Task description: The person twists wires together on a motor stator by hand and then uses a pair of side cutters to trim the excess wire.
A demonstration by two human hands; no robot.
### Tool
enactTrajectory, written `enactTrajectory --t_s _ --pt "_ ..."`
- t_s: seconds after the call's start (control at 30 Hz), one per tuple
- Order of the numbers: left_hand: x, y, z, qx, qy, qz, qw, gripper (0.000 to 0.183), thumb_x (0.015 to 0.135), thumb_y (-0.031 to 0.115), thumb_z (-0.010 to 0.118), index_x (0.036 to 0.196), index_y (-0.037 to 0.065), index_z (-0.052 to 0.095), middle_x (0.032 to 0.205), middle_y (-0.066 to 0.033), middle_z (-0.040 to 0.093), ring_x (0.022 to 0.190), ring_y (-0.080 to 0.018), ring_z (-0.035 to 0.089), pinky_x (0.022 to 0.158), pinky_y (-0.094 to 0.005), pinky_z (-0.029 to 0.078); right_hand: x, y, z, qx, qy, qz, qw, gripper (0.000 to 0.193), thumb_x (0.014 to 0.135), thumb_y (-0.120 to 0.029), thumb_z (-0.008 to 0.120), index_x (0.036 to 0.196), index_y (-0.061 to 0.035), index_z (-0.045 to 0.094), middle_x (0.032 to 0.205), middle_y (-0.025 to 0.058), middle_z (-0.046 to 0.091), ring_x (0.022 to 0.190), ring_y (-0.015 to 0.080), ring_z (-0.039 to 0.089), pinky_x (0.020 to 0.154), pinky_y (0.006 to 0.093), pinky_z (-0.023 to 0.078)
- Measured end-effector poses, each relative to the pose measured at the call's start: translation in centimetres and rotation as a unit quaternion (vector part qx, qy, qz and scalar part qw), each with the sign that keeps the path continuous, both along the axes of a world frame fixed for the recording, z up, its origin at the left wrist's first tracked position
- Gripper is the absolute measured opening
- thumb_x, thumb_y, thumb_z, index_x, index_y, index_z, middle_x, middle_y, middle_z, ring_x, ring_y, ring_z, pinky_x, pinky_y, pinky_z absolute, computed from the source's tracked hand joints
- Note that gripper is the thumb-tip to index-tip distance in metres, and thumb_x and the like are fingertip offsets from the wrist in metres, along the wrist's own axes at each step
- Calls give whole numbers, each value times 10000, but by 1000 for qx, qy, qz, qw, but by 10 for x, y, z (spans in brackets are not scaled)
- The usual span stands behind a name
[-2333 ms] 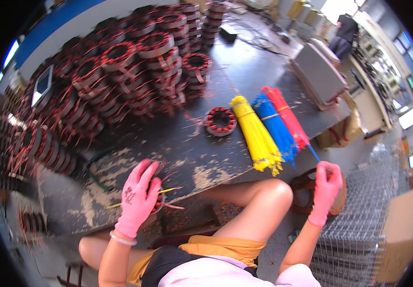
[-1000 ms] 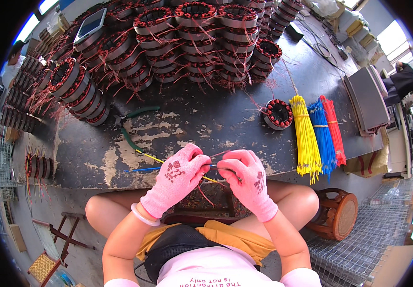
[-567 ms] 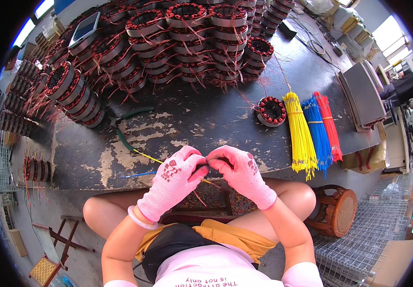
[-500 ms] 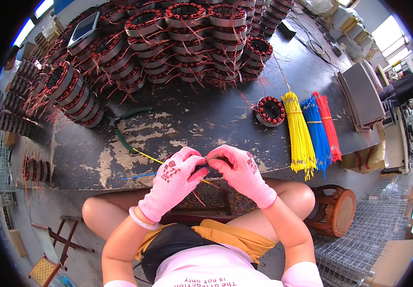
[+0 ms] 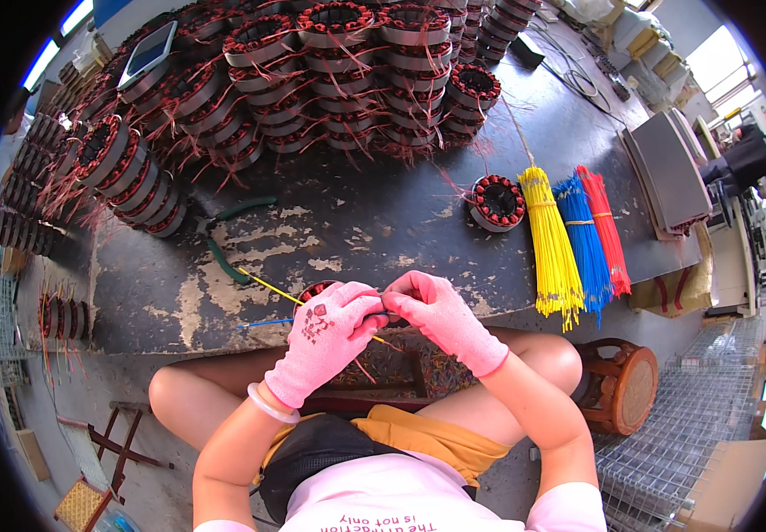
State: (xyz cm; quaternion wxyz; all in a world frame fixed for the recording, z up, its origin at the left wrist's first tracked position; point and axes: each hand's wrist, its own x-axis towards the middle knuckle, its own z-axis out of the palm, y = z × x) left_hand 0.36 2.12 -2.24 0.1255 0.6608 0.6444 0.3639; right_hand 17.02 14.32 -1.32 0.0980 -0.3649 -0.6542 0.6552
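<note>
Head view: at the bench's [image 5: 347, 239] near edge, the left hand [image 5: 325, 337] and right hand [image 5: 440, 315], both in pink gloves, meet with fingers closed, pinching a thin yellow wire [image 5: 267, 285] and touching a stator coil [image 5: 316, 291]. Yellow, blue and red wire bundles [image 5: 569, 239] lie toward the right edge; stacked stators [image 5: 312, 71] fill the far side.

Right hand [image 5: 440, 312] now up from beside the stool, meeting left hand [image 5: 328, 335] over the stator coil [image 5: 316, 291], fingers pinched together on a yellow wire [image 5: 269, 287]
</note>
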Motion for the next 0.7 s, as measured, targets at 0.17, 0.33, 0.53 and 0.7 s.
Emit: enactTrajectory --t_s 0.17,0.33,0.53,0.7 --pt "-1 0 -1 -9 0 -3 1000 152 845 144 762 983 111 706 1043 -25 709 940 -266 692 781 -388 568 23 -12 -3 497 15 15 867 430 791 -271 844 1159 -111 690 1055 55 700 864 217 692 731 365 557" --pt "0 1 2 -20 -18 1 1000 184 815 92 758 998 93 736 1099 -52 734 957 -287 698 828 -390 567 20 -17 -7 653 -29 104 749 439 806 -212 741 1232 -135 668 1218 12 661 927 171 666 793 356 553" --pt "-2 1 0 -13 14 -12 1000 153 851 142 755 992 111 704 1144 -20 728 946 -257 693 796 -385 577 13 2 -7 440 -30 171 881 194 894 -181 713 1063 -89 686 1025 19 695 791 141 634 711 313 522" --pt "-5 0 -1 -17 -9 -17 1000 153 831 108 748 977 99 704 1187 -24 729 943 -262 691 799 -384 578 9 4 16 -65 -60 120 989 217 983 -190 587 1011 13 656 847 61 681 779 147 648 704 320 525"
